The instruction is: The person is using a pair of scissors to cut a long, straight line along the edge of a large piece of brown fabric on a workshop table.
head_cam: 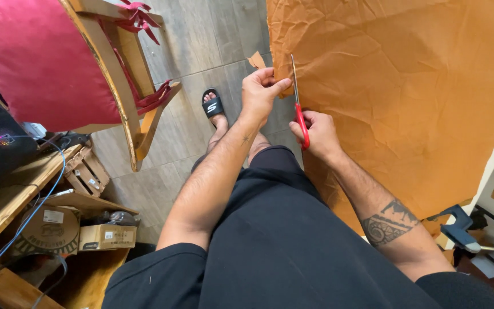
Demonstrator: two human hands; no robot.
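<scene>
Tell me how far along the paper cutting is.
Done: a short cut at the near left edge of the orange paper, with a small offcut flap sticking out. In hand: the right hand works the red scissors while the left hand pinches the edge. Left: most of the sheet remains uncut.

One head-worn camera — looking steeply down, close over the lap, perhaps tilted slightly.

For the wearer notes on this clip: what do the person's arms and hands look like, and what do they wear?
Both hands are bare: no gloves, rings or watch in view. The left hand has a small dark star-like tattoo just below the wrist. Below the right hand, the forearm carries a broad dark patterned tattoo band near the elbow. Short black sleeves end at the upper arms.
</scene>
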